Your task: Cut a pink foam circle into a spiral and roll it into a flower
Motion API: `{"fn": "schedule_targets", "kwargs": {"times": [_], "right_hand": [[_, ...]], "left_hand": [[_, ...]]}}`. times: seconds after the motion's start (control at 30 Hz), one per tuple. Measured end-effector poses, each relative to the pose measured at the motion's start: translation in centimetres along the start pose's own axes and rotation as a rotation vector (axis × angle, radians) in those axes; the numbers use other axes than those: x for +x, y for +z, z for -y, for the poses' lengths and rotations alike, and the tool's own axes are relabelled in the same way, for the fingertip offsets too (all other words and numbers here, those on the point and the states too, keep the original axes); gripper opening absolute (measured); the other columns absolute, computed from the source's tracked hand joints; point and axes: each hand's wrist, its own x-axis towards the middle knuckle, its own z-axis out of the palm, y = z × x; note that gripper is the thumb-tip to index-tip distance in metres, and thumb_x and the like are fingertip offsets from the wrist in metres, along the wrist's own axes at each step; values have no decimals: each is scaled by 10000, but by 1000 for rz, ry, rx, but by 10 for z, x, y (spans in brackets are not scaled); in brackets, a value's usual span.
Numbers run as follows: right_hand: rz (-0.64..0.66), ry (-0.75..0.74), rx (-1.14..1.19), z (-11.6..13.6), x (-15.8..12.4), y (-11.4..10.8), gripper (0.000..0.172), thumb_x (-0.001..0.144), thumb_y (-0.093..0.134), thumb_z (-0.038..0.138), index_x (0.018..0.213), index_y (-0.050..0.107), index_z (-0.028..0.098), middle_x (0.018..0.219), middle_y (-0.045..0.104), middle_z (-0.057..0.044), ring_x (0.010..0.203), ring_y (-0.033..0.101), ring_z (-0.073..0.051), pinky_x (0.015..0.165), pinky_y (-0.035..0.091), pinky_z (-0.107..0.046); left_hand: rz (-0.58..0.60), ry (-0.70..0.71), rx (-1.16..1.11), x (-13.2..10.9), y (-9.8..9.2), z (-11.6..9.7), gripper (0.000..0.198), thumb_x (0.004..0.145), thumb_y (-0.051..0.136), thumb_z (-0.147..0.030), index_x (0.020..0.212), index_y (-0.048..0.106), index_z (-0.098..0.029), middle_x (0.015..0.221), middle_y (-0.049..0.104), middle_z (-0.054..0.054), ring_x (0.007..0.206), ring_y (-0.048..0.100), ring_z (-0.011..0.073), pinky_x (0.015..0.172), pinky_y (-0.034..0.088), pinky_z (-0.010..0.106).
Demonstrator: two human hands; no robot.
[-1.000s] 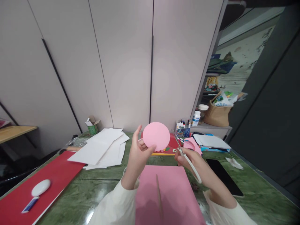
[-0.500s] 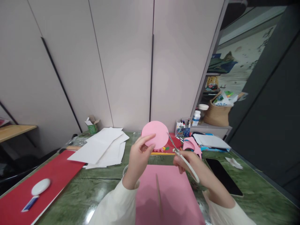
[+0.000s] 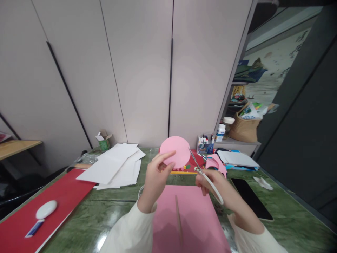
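My left hand (image 3: 156,177) pinches a round pink paper disc (image 3: 176,151) by its lower left edge and holds it up above the table. My right hand (image 3: 210,182) is closed round the white handles of a pair of scissors (image 3: 204,174); the blade tips touch the disc's right edge. Below both hands a pink sheet (image 3: 186,218) lies on the green marble table (image 3: 105,211), with a thin wooden stick (image 3: 179,219) lying on it.
White paper sheets (image 3: 116,165) are stacked at the left, beside a red sheet (image 3: 55,200) bearing a white oval object (image 3: 46,209). A black phone (image 3: 250,198) lies at the right. Pink scraps (image 3: 216,163), a marker box (image 3: 204,144) and a woven basket (image 3: 243,128) stand behind.
The scissors have risen from below the disc until their tips meet its right edge. My left fingers have curled onto the disc's face. Little differs over the last half second.
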Motion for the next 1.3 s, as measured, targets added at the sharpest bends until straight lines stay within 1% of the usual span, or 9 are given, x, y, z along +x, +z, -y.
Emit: {"fn": "schedule_targets", "kwargs": {"times": [0.2,0.43,0.53,0.77,0.97,1.23,1.3], "right_hand": [[2,15,14,1,0,-1,395,841,395,446,630,540,145,474,540,2,463,517,-117,465,344,-210],[3,11,-18,2,-1,-2,408,835,400,459,622,542,141,458,539,4,449,506,-112,453,334,-207],[3,12,-24,2,-1,-2,408,832,402,461,622,542,140,459,539,3,448,504,-111,451,335,-208],[2,10,1,2,-1,-1,405,835,395,463,623,532,146,459,532,5,448,501,-111,445,334,-210],[-6,23,23,1,0,0,393,825,412,461,618,530,148,448,533,7,442,507,-115,440,334,-208],[-2,65,40,-1,0,0,371,814,433,447,610,526,151,443,535,9,430,513,-116,433,337,-203],[1,69,48,-2,1,1,369,812,434,447,611,528,152,437,532,12,428,512,-117,432,338,-203]], "left_hand": [[13,-5,1,0,-1,1,285,743,539,-220,1020,600,-226,1036,582,49,844,534,152,665,432,234],[11,-11,-9,0,-1,1,292,741,541,-226,1027,597,-219,1052,578,53,793,542,139,655,438,234],[7,-11,-24,0,-1,1,298,736,543,-221,1028,600,-207,1047,584,62,808,542,147,660,438,234],[15,-19,-38,1,-1,0,291,733,549,-227,1018,604,-218,1047,585,52,838,539,149,675,434,233],[8,-19,-33,0,-2,-1,284,728,554,-231,1005,612,-209,1033,598,57,805,546,146,661,433,235],[2,-29,-55,0,-2,-3,228,740,546,-260,941,634,-197,1001,611,63,893,548,165,734,434,253],[-9,-28,-56,0,-1,-3,232,743,540,-264,944,632,-194,1007,608,64,886,545,162,726,434,249]]}}
